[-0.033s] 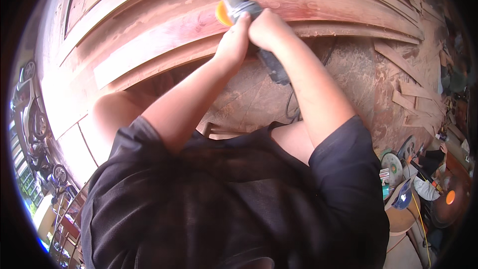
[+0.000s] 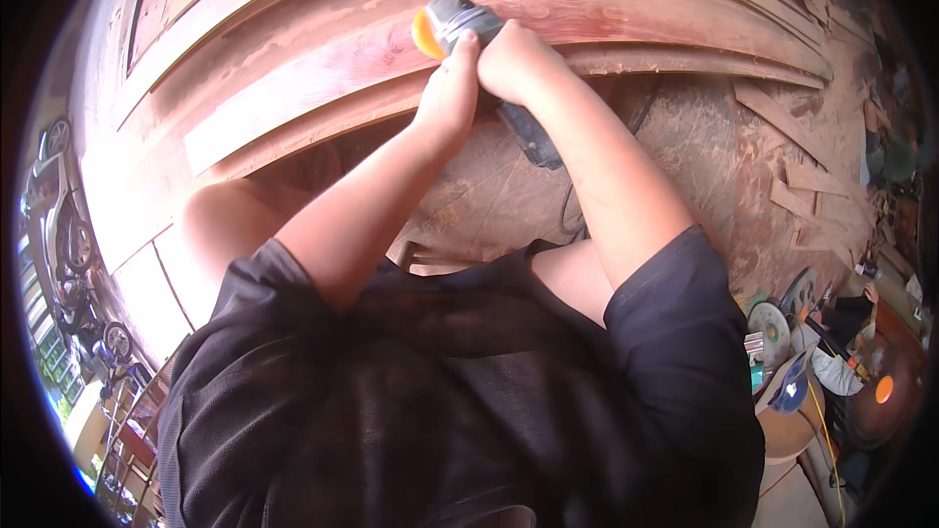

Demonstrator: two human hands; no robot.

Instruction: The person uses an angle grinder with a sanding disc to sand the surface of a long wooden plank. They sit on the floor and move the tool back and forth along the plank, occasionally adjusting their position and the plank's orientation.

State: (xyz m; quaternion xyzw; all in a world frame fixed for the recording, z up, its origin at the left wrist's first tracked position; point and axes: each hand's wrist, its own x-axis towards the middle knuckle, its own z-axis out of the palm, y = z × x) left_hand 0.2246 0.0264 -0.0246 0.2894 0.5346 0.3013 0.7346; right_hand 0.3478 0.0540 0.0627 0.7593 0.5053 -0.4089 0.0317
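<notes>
Wooden plank (image 2: 323, 78) | grinder (image 2: 473, 22) clasped by 2 hands | head (image 2: 448, 18) beyond left hand (image 2: 451, 86) | rear (image 2: 531, 135) below right hand (image 2: 514, 61)

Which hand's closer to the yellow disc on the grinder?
Left. The left hand holds the grinder near its head, close to the yellow disc; the right hand is farther from the disc, back along the grinder's body.

From afar I see a loose black shirt (image 2: 440, 391) with short sleeves (image 2: 670, 279), bare forearms (image 2: 606, 156) and a bare knee (image 2: 220, 220).
</notes>
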